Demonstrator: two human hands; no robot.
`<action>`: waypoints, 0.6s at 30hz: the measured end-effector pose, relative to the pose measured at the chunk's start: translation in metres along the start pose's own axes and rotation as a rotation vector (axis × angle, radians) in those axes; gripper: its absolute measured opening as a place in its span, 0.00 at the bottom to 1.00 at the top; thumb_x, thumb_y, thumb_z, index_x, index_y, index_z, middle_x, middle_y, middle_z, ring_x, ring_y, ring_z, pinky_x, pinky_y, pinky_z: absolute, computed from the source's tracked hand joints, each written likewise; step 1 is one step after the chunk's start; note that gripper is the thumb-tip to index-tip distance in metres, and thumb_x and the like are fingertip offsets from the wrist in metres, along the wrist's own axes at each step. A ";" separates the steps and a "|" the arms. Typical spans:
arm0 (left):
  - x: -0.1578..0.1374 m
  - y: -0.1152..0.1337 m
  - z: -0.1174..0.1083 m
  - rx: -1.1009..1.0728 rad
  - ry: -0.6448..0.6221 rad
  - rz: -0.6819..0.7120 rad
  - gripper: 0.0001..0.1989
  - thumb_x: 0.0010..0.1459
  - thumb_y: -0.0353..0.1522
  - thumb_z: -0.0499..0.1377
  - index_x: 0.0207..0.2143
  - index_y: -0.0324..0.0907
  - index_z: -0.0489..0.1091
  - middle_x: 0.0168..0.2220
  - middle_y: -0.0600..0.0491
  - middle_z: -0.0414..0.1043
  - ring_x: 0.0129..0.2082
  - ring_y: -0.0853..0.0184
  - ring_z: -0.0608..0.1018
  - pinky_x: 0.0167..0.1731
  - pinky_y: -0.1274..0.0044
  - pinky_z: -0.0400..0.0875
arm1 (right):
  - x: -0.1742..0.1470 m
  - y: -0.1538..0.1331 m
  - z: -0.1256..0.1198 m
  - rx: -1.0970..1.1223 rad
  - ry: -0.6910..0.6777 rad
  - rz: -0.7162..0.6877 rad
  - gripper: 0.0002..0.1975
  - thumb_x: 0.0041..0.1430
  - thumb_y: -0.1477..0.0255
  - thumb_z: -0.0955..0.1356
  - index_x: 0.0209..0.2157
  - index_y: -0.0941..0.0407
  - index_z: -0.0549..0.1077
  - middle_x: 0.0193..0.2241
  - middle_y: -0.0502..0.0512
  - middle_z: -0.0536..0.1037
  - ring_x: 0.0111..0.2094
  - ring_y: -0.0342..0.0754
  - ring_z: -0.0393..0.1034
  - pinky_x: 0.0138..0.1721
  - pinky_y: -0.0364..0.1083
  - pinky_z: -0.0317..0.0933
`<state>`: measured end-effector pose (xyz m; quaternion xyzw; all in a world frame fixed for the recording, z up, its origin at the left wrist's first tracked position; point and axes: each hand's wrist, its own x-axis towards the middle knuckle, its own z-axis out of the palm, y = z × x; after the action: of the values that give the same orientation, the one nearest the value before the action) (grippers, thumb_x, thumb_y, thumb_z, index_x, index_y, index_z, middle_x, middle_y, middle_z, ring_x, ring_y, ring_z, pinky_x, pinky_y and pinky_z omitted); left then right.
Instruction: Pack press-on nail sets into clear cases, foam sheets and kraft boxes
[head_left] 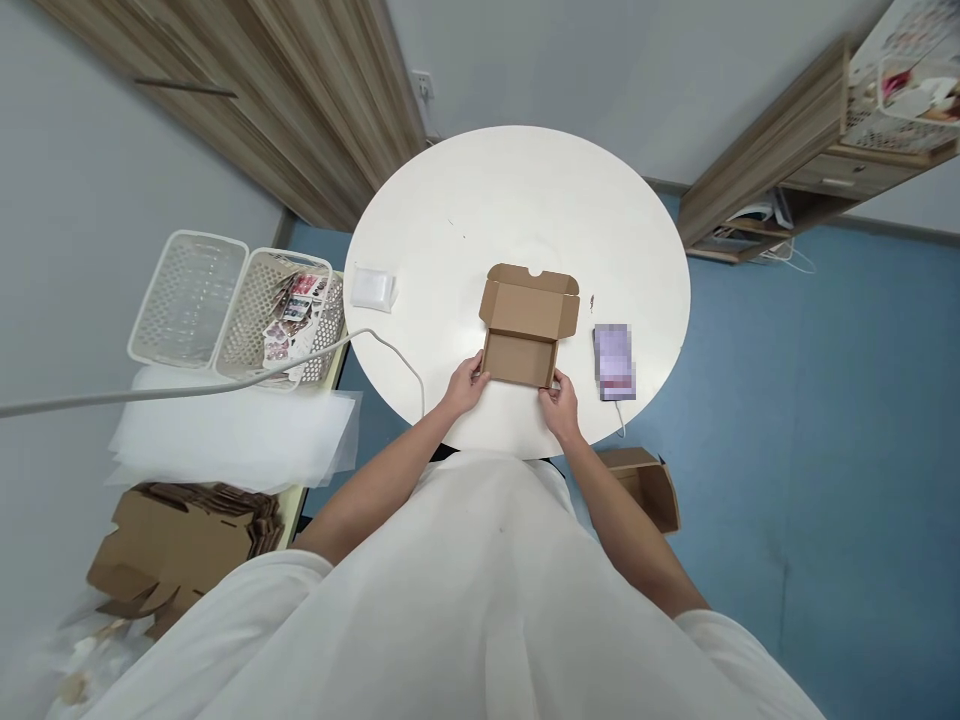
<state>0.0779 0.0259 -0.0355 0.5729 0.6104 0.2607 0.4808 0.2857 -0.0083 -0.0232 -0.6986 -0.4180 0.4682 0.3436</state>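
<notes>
A small brown cardboard mailer box (520, 358) rests near the front of the round white table (517, 190), its lid raised and leaning back with the side flaps spread. Nothing lies inside it. At the box's near left corner, my left hand (466, 384) grips the wall between thumb and fingers. My right hand (560, 404) holds the near right corner the same way. To the right lies a phone with a blurred purple screen (614, 362) and a cable. A white packet (373, 289) sits at the table's left edge.
Left of the table, white baskets (187, 300) stand, one holding printed cards (289, 320). Translucent sheets (232, 430) and a stack of flat cardboard blanks (180, 545) lie nearer. A grey cable (315, 352) crosses the left side. An open carton (641, 485) stands on the floor at right.
</notes>
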 end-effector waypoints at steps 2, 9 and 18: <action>-0.001 0.000 0.001 0.007 0.010 -0.010 0.26 0.57 0.33 0.51 0.59 0.44 0.54 0.47 0.47 0.65 0.46 0.64 0.69 0.45 0.69 0.66 | -0.001 0.000 0.001 0.019 -0.007 0.003 0.27 0.48 0.71 0.63 0.53 0.57 0.59 0.51 0.63 0.62 0.37 0.45 0.68 0.41 0.48 0.65; -0.008 -0.001 0.007 -0.042 0.052 -0.077 0.30 0.57 0.36 0.53 0.61 0.42 0.50 0.50 0.45 0.63 0.48 0.64 0.68 0.47 0.69 0.65 | -0.011 0.001 0.000 -0.014 0.006 -0.033 0.32 0.50 0.67 0.65 0.56 0.55 0.52 0.52 0.63 0.56 0.32 0.40 0.66 0.37 0.46 0.66; -0.008 -0.004 -0.053 -0.076 0.182 -0.158 0.27 0.56 0.39 0.54 0.57 0.43 0.55 0.55 0.43 0.58 0.51 0.61 0.66 0.46 0.68 0.67 | -0.024 -0.041 0.026 -0.215 0.125 -0.448 0.27 0.53 0.68 0.63 0.55 0.53 0.54 0.43 0.58 0.62 0.25 0.40 0.57 0.32 0.48 0.64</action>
<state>0.0285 0.0300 -0.0160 0.4782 0.6846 0.2960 0.4637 0.2452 -0.0104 0.0130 -0.6487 -0.5877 0.2893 0.3874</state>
